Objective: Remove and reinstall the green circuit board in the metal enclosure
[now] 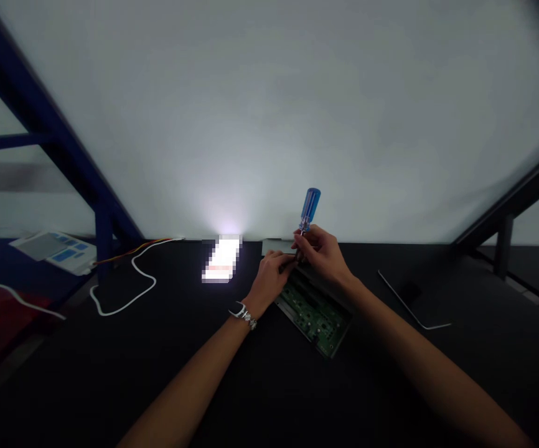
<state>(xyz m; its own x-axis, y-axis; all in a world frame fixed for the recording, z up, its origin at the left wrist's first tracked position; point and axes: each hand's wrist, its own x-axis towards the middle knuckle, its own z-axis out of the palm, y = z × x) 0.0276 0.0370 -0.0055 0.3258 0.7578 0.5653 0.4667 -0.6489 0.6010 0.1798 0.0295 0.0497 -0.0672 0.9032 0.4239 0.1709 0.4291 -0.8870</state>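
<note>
A screwdriver (311,205) with a translucent blue handle stands nearly upright, leaning slightly right. My right hand (324,250) pinches it by the shaft below the handle; its tip is hidden among my fingers. Under both hands lies a green circuit board (318,318) set in a metal frame, angled across the table. My left hand (272,277), with a metal-banded watch at the wrist, is closed at the board's far end beside the screwdriver's lower shaft. What its fingertips pinch is hidden.
A glowing, pixelated panel (223,260) lies left of my hands. A pale flat piece (274,246) sits behind them. White cable (144,292) curls at left, near a grey-and-blue device (59,250). A bent thin rod (403,303) lies right. Frame bars (71,149) flank the white wall.
</note>
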